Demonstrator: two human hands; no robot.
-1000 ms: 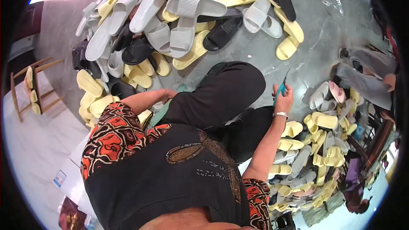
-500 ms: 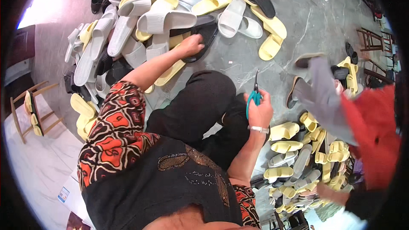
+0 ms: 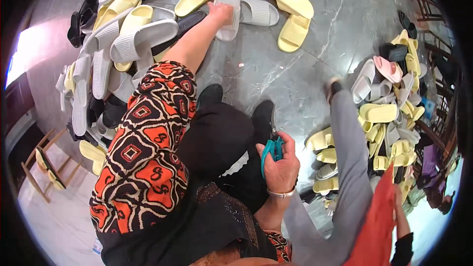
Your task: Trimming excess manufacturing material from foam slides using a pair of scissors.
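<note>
Over on the left a heap of slides (image 3: 106,59) covers the floor (image 3: 276,76), pale grey, yellow and black, too tangled to count. The left hand (image 3: 220,12) stretches far out, its grip pressed down on one grey slide (image 3: 229,5) at the top of the scene; whether the fingers have wrapped it I cannot tell. To do this well, I'd say: pinch the strap, lift clear of the neighbours, don't drag. Beside it lie one more grey slide (image 3: 260,13) and two yellow slides (image 3: 293,19). Moving right, the right hand (image 3: 280,162) sits by the black-trousered knee, grip clenched around one pair of teal-handled scissors (image 3: 272,149), blades pointing up. Far right, another person's grey trouser leg (image 3: 347,138) and a second heap (image 3: 389,118).
</note>
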